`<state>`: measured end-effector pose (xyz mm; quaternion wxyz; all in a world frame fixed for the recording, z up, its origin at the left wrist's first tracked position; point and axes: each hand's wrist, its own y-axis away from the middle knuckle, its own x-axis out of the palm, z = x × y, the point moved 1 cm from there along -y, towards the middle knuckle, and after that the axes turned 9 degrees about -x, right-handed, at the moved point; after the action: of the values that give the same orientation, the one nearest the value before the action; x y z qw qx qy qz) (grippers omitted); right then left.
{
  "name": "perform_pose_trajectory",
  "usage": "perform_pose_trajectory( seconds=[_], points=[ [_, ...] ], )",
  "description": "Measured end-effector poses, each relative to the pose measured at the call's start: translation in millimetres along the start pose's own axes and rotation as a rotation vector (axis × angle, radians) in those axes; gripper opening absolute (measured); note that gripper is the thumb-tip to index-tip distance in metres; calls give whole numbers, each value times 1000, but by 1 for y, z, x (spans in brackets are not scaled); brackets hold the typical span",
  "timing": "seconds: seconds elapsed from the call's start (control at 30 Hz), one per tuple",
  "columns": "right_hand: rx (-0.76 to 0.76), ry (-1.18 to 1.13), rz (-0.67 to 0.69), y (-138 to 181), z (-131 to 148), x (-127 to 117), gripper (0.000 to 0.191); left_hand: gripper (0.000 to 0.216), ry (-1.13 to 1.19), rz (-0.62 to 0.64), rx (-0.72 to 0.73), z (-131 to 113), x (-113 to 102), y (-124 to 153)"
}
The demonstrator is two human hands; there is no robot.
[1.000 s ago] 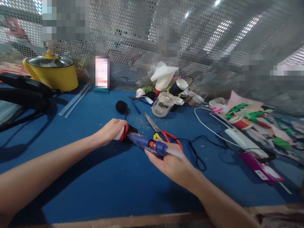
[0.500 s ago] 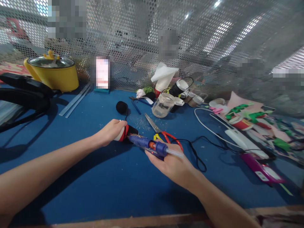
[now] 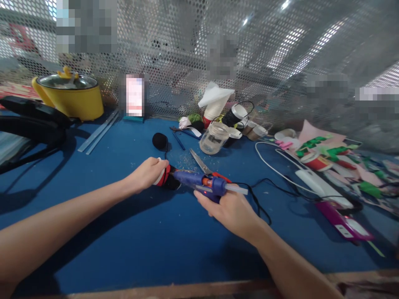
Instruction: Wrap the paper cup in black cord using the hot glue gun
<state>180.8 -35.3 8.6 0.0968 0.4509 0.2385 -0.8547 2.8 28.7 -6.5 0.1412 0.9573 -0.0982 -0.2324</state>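
Left hand (image 3: 151,173) is gripping a red-and-black object (image 3: 170,181); right hand (image 3: 235,211) is pointing a blue glue gun (image 3: 192,179) at it.

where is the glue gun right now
Head view, centre: the glue gun is in the right hand, its tip by the red-and-black piece the left hand holds.

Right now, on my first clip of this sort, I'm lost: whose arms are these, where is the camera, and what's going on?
There is no machine: these are a person's bare arms, seen by one camera worn on the head, looking forward and down. The left hand holds a red, white and black piece. The right hand grips a blue glue gun, its tip at that piece; whether they touch is unclear. On the blue table lie scissors, a black ball, a clear jar and a yellow pot.
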Motion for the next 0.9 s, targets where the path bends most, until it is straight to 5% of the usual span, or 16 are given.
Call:
perform_pose_trajectory(
  seconds=[0.9],
  points=[
    [112, -156, 55, -4, -1, -7, 24, 32, -45, 22, 19, -3, 0, 5]
  ],
)
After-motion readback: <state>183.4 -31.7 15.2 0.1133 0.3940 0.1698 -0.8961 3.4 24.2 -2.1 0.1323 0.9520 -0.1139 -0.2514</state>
